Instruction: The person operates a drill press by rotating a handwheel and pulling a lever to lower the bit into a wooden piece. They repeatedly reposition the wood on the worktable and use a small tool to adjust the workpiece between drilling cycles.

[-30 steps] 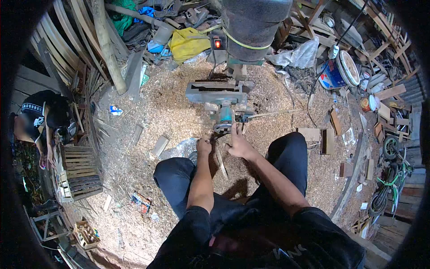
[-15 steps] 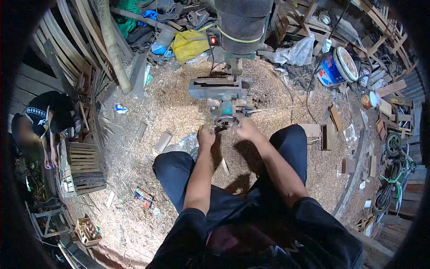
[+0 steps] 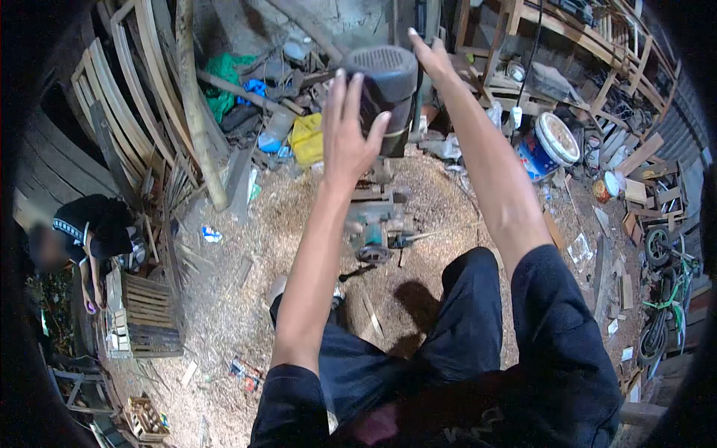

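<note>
A bench machine with a dark, vented motor housing [image 3: 385, 63] stands in front of me. My left hand [image 3: 349, 138] is raised by the housing's left side, fingers extended and thumb apart; whether it touches cannot be told. Behind the housing's right edge, my right hand [image 3: 435, 63] reaches up beside a dark upright bar [image 3: 420, 97]. One digit of it stretches out, the others are partly hidden, and no held thing shows. Lower down, the green vise [image 3: 370, 231] has a round handwheel [image 3: 373, 254] facing my knees, with neither hand on it.
Wood chips [image 3: 224, 299] cover the floor. To the left, another person [image 3: 93, 231] bends beside a slatted wooden crate [image 3: 153, 313]. A paint bucket [image 3: 549, 145] stands at the right, with a small bike [image 3: 661, 299] and scrap wood farther out. A pole [image 3: 196, 112] leans at the left.
Both hands have left the handwheel and risen to the motor housing, the left to its left side, the right beyond its right edge. My view has tilted up.
</note>
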Tool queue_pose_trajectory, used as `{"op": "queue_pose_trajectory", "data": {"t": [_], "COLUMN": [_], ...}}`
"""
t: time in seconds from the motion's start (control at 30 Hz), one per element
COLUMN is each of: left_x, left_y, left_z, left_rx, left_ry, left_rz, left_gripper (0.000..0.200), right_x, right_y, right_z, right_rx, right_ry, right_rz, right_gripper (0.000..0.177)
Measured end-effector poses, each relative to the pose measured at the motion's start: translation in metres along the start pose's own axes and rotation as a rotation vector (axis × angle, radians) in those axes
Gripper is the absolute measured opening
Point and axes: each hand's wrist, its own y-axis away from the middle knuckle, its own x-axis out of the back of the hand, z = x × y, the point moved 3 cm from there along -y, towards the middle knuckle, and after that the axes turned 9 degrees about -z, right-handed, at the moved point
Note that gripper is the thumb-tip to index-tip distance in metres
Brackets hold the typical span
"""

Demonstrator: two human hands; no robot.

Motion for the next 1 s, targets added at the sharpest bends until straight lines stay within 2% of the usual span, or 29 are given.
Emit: {"op": "queue_pose_trajectory", "data": {"t": [0.03, 0.1, 0.13, 0.17, 0.23, 0.27, 0.3, 0.37, 0.47, 0.5, 0.57, 0.7, 0.73, 1.0], "left_x": [-0.007, -0.021, -0.026, -0.026, -0.020, -0.019, -0.020, -0.023, -0.032, -0.032, -0.030, -0.020, -0.019, -0.009], "left_y": [-0.016, -0.025, -0.025, -0.026, -0.023, -0.023, -0.021, -0.020, -0.015, -0.014, -0.008, -0.008, -0.006, 0.016], "left_z": [0.004, -0.006, -0.011, -0.010, -0.005, -0.004, -0.004, 0.000, -0.004, -0.003, 0.001, 0.008, 0.010, 0.010], "left_rx": [-0.008, 0.037, 0.070, 0.060, 0.057, 0.058, 0.073, 0.092, 0.085, 0.087, 0.115, 0.171, 0.193, 0.262], "left_ry": [-0.095, -0.079, -0.074, -0.061, -0.037, -0.039, -0.031, -0.016, -0.018, -0.022, -0.027, -0.052, -0.056, 0.013], "left_rz": [-0.045, -0.068, -0.085, -0.082, -0.079, -0.087, -0.082, -0.065, -0.016, -0.008, -0.041, -0.128, -0.155, -0.314], "left_gripper": [0.063, 0.063, 0.063, 0.063, 0.064, 0.065, 0.064, 0.064, 0.062, 0.061, 0.061, 0.064, 0.066, 0.075], "right_x": [-0.003, 0.004, 0.003, 0.001, 0.024, 0.020, 0.018, 0.026, 0.032, 0.034, 0.037, 0.036, 0.039, 0.035], "right_y": [-0.017, -0.046, -0.077, -0.095, -0.040, -0.053, -0.044, -0.007, 0.067, 0.081, 0.106, 0.134, 0.152, 0.288], "right_z": [-0.005, -0.018, -0.021, -0.019, -0.087, -0.077, -0.072, -0.080, -0.099, -0.097, -0.087, -0.080, -0.079, -0.053], "right_rx": [-0.055, -0.062, -0.034, -0.015, -0.103, -0.079, -0.060, 0.049, 0.103, 0.131, 0.187, 0.256, 0.103, 0.259], "right_ry": [-0.067, 0.026, 0.012, 0.001, -0.335, -0.220, -0.425, -0.319, -0.269, -0.292, -0.334, -0.355, -0.324, -0.305], "right_rz": [-0.085, 0.049, 0.268, 0.481, 0.043, 0.110, 0.014, -0.040, 0.074, 0.042, -0.024, -0.012, -0.074, 0.047], "right_gripper": [0.107, 0.082, 0.068, 0.060, 0.069, 0.064, 0.058, 0.056, 0.058, 0.057, 0.057, 0.059, 0.054, 0.060]}}
